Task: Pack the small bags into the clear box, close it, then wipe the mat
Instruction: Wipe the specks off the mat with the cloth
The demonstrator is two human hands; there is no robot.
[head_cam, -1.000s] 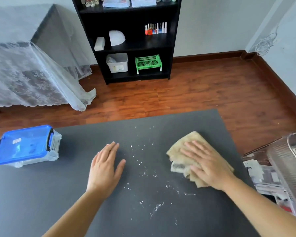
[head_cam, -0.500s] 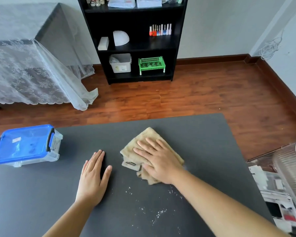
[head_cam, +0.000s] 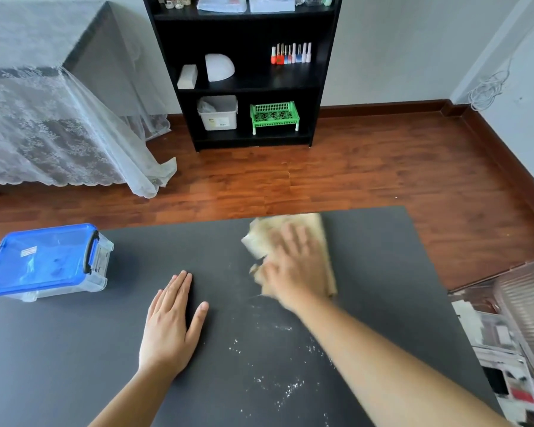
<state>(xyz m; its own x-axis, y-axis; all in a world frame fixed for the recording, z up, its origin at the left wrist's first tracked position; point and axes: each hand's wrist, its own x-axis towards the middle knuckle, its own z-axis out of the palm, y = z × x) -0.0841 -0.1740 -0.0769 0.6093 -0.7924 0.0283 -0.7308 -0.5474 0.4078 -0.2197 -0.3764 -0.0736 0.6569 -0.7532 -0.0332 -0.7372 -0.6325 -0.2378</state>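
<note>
While the right hand [head_cam: 293,266] presses flat, fingers spread, on a crumpled beige cloth [head_cam: 293,241] at upper centre of the dark grey mat [head_cam: 74,349], both are motion-blurred. Cloth lies under the palm, pinned rather than gripped; its far edge sits at the mat's far border. Left hand [head_cam: 170,325] rests palm-down and empty on the mat, lower centre, fingers together, thumb out, well apart from the cloth.

Clear plastic box with blue lid [head_cam: 43,261]: left of frame, on the mat's far left corner, lid on, black latch showing on its right end. Contents not readable through the lid. Nothing lies between the box and either hand.

White specks [head_cam: 285,388] scattered over the mat in the lower centre-right, between the two forearms and partly under the right forearm; a fainter trail runs up toward the cloth.

Right edge of frame: translucent ribbed plastic container [head_cam: 524,303] beside the mat, printed papers under it, detail too blurred to read.

Room: reddish-brown wood floor [head_cam: 367,180] beyond the mat. Black shelf unit [head_cam: 321,87] at top centre, holding a row of nail polish bottles [head_cam: 291,53], a white dome-shaped object [head_cam: 219,67], a white bin [head_cam: 218,113] and a green plastic basket [head_cam: 274,116]. Upper left: furniture draped in white lace cloth [head_cam: 43,127]. Pale walls, dark baseboard, coiled white cable [head_cam: 487,87] at upper right.
</note>
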